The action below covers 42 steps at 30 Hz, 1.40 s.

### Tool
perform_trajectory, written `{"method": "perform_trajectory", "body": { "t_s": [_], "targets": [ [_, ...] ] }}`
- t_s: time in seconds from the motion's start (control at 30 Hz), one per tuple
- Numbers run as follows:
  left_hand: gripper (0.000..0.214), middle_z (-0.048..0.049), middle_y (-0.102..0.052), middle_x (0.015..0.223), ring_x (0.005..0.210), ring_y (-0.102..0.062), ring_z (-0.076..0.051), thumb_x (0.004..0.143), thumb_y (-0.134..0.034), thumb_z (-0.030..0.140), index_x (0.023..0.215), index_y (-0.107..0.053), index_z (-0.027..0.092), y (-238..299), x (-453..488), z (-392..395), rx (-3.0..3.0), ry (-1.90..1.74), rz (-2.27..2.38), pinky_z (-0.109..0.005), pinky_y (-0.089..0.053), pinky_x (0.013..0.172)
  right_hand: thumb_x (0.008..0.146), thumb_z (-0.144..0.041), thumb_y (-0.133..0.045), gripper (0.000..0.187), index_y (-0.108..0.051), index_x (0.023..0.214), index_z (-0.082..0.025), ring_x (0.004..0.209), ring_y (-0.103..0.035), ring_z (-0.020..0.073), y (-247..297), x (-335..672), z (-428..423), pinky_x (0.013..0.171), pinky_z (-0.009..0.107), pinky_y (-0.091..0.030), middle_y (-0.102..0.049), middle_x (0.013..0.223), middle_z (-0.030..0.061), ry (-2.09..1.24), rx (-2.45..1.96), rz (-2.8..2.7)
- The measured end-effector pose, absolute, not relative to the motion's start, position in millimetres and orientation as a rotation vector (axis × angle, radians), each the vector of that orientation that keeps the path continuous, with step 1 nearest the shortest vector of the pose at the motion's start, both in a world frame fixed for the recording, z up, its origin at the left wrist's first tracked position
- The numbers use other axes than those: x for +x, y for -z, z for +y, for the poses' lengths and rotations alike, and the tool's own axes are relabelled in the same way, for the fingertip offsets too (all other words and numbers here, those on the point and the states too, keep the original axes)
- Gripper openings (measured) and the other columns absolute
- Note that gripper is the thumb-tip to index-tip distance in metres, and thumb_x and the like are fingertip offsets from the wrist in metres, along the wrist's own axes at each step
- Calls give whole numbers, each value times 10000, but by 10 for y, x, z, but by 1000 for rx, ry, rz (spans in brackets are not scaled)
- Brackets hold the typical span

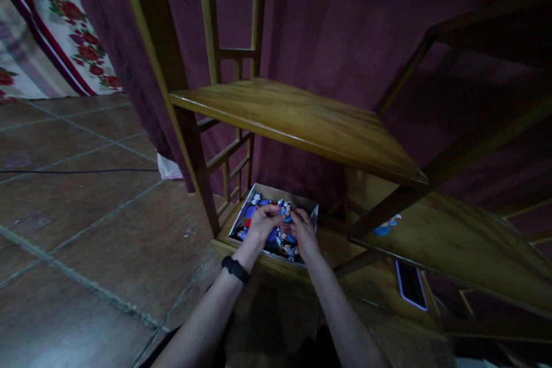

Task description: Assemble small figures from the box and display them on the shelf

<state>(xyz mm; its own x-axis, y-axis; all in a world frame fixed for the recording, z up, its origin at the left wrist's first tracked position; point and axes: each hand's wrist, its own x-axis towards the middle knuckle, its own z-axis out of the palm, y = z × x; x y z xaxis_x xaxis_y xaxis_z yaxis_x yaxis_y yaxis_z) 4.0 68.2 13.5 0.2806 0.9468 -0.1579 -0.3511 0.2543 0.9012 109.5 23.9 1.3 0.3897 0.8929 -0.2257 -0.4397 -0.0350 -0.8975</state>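
A shallow cardboard box (310, 207) sits on the lowest shelf, with several small blue, white and red toy figurines lying in it. Both of my hands are over this box, close together. Between their fingertips is a small blue and white figurine (285, 208). My left hand (263, 223), below a black wristband (235, 269), is closed with thumb and fingers pinching the figurine from the left. From the right, my right hand (304, 233) has its curled fingers on the same figurine. Some of the box's contents are hidden under my hands.
A wooden shelf board (276, 109) juts out above the box, and a slanting post (164, 69) rises at its left. Farther right, a blue figurine (383, 229) stands on another shelf. A phone (410, 286) lies below that. A cable (77, 172) crosses the tiled floor.
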Motion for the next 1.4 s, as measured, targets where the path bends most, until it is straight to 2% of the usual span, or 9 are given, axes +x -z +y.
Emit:
{"method": "perform_trajectory", "body": {
  "t_s": [0.27, 0.6, 0.87, 1.13, 1.4],
  "targets": [
    [259, 26, -596, 629, 590, -518, -90, 470, -749, 96, 677, -605, 153, -116, 73, 686, 977, -1143, 913, -199, -415, 582, 649, -403, -692, 336, -588, 914, -223, 675, -659, 160, -6, 1082, 227, 603, 277, -536, -677, 841, -9, -1186, -1155, -568],
    [261, -10, -649, 686, 659, -581, -127, 533, -735, 133, 777, -647, 145, -177, 53, 657, 983, -1067, 816, -228, -448, 639, 627, -311, -720, 377, -618, 979, -222, 852, -650, 177, -7, 1130, 210, 724, 304, -534, -668, 998, 18, -1198, -1089, -549],
    [235, -18, -659, 679, 639, -586, -126, 555, -720, 121, 784, -669, 144, -102, 67, 702, 1072, -1071, 834, -223, -456, 615, 631, -308, -720, 340, -631, 946, -217, 823, -647, 167, -34, 1121, 202, 739, 303, -519, -682, 933, 8, -1220, -1072, -538],
    [260, -14, -667, 685, 641, -592, -126, 548, -717, 101, 801, -680, 148, -48, 87, 721, 1034, -1060, 836, -216, -460, 605, 617, -290, -722, 272, -634, 857, -198, 892, -634, 184, -37, 1104, 209, 794, 324, -510, -677, 945, 14, -1167, -1047, -531],
    [215, -17, -664, 677, 596, -577, -112, 583, -729, 155, 790, -673, 132, -61, 66, 710, 981, -1064, 825, -220, -474, 594, 628, -297, -721, 243, -586, 809, -205, 706, -646, 147, -44, 1130, 224, 667, 287, -529, -679, 820, -1, -1151, -1072, -439]
  ]
}}
